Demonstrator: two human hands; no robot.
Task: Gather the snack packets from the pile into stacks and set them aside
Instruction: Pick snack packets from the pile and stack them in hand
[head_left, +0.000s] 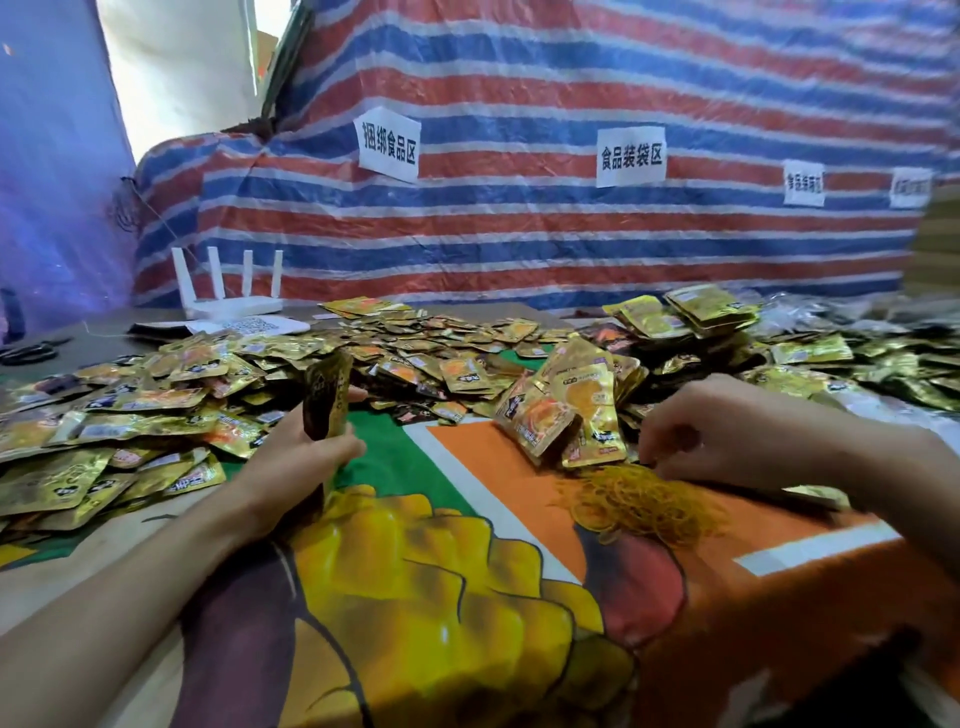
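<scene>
Left hand gripped an upright stack of snack packets. Right hand, fingers curled, sat at the rubber bands; whether it pinched one, impossible to tell.

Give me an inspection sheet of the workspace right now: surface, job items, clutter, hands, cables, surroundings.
Surface: printed cloth, orange and green, bare in the near middle.
Job's things: loose packets heaped left and across the back; tidy stacks piled far right; leaning packets mid-table.
Clutter: rubber bands heaped front right; white router and a printed sheet back left.
Hands: left hand holds an upright stack of packets in its grip; right hand, fingers curled, at the rubber bands, hold unclear.
Cables: nothing seen.
Surroundings: striped tarp with paper signs.
</scene>
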